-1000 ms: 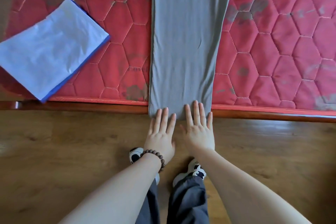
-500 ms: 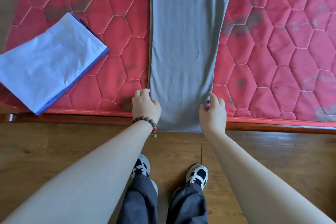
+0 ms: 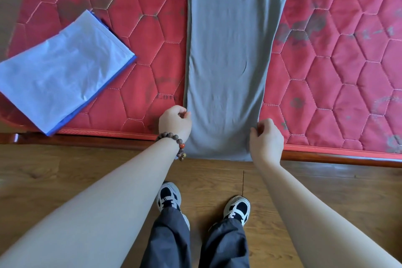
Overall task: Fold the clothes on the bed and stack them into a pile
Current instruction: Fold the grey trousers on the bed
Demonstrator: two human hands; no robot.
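A long garment [image 3: 228, 61] lies on the bed [image 3: 337, 72], its near end overhanging the edge; a folded cloth [image 3: 58, 72] lies to its left, apart

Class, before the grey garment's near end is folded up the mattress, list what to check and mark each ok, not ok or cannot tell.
1. left hand pinches the grey garment's left edge: ok.
2. right hand pinches its right edge: ok.
3. Garment lies flat, in a narrow strip: ok.
4. Far end lies straight: cannot tell, out of frame.
5. blue folded cloth lies clear of the garment: ok.
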